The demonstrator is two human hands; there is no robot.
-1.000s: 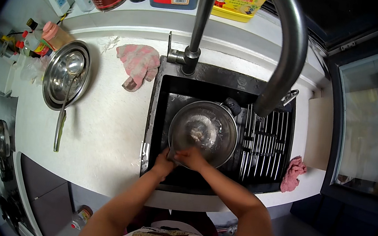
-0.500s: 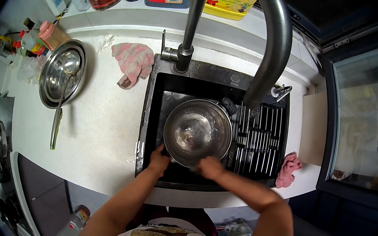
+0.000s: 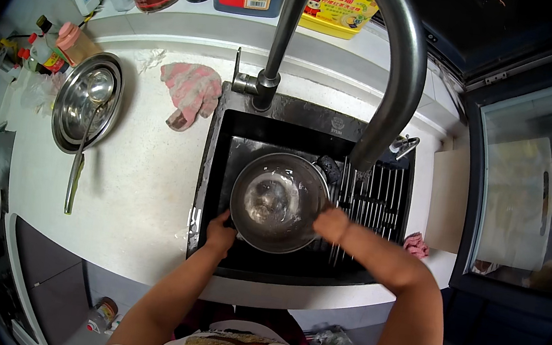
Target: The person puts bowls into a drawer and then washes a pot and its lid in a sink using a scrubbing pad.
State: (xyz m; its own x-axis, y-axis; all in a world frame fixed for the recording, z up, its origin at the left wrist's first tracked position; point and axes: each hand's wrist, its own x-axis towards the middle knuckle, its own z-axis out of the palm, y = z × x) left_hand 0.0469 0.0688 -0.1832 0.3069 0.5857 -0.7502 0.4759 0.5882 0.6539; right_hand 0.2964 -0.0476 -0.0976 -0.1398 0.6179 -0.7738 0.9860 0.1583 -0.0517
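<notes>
A round stainless steel pot [image 3: 269,203] sits in the black sink [image 3: 235,123], its inside wet and shiny. My left hand [image 3: 219,233] grips the pot at its lower left side, fingers partly hidden against the wall. At the right rim is my right hand [image 3: 330,225], closed and slightly blurred, its fingers curled toward the inside of the pot. Whatever it holds, if anything, is hidden. A dark scrubber-like lump [image 3: 329,169] lies just behind the pot. Above the sink arches a grey faucet [image 3: 410,65].
A metal rack [image 3: 383,196] covers the sink's right part. Left on the counter [image 3: 143,191] are a steel basin [image 3: 64,126] with a ladle [image 3: 76,175] and a pink striped cloth [image 3: 191,90]. Another pink cloth [image 3: 416,245] lies right of the sink. Bottles line the back ledge.
My right hand has moved from the pot's near rim to its right rim. My left hand keeps its place at the left side. The view has shifted slightly.
</notes>
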